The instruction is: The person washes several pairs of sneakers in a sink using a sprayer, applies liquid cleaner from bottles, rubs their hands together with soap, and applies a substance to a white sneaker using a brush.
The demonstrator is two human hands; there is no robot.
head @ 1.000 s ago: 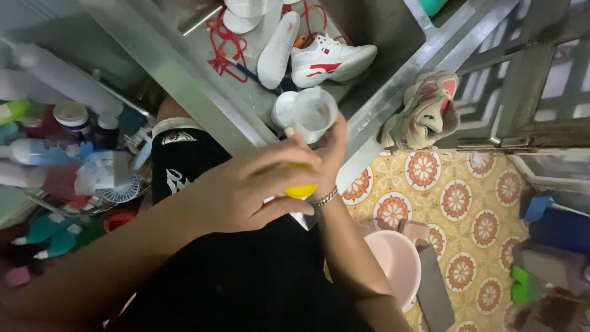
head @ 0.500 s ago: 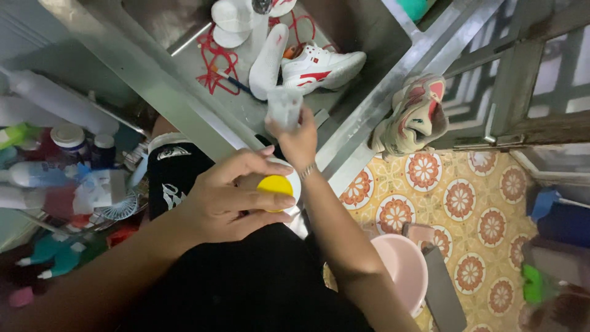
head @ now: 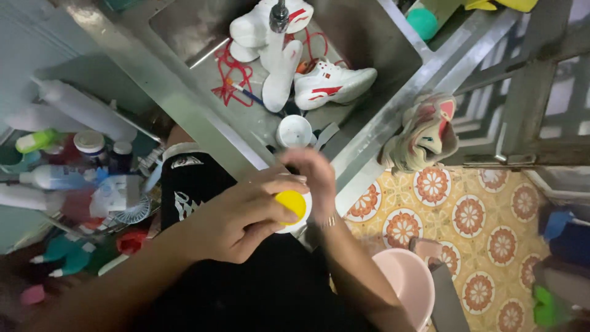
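While gripped between both hands, yellow-capped bottle (head: 291, 206) sits below sink (head: 369, 37) | left hand (head: 243, 215) curled around it | right hand (head: 313, 178) closed over its top.

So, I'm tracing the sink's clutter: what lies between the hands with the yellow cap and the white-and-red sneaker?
In the head view, a small round white cup sits in the sink between the hands' yellow cap and the sneaker.

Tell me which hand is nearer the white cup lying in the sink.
Right. The right hand is raised just below the white cup, close to it though apart. The left hand sits lower, wrapped round the yellow-lidded container, farther from the sink.
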